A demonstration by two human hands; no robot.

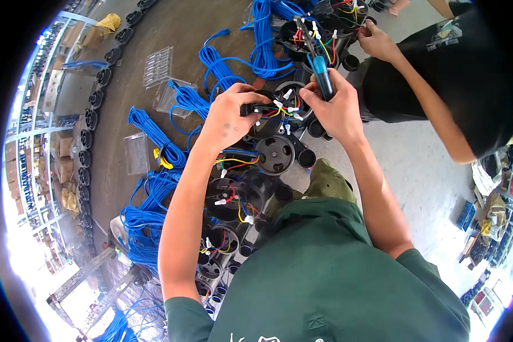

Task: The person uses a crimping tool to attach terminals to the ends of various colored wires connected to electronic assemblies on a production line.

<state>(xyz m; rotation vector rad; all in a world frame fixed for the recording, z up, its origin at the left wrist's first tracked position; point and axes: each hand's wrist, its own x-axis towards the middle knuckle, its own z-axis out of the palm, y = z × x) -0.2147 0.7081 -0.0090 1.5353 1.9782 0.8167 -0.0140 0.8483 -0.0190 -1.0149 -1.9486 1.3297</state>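
Observation:
My right hand [337, 107] grips a pair of pliers [323, 77] with blue and black handles, the metal jaws pointing up and away from me. My left hand [233, 115] holds a black round housing part [265, 126] with its thumb and fingers at the rim. Red, yellow and green wires with white wire connectors [293, 110] stand out of that part, between my two hands. Just below it lies a grey round housing [276, 154] with oval openings. Another housing with loose wires [222, 201] sits nearer my body.
Bundles of blue cable [158, 137] lie left of the row of housings. Clear plastic trays [158, 66] rest on the brown surface, beside a line of black round parts [96, 98]. A co-worker's hand [378, 42] touches wires at the upper right. Shelving [38, 128] stands at far left.

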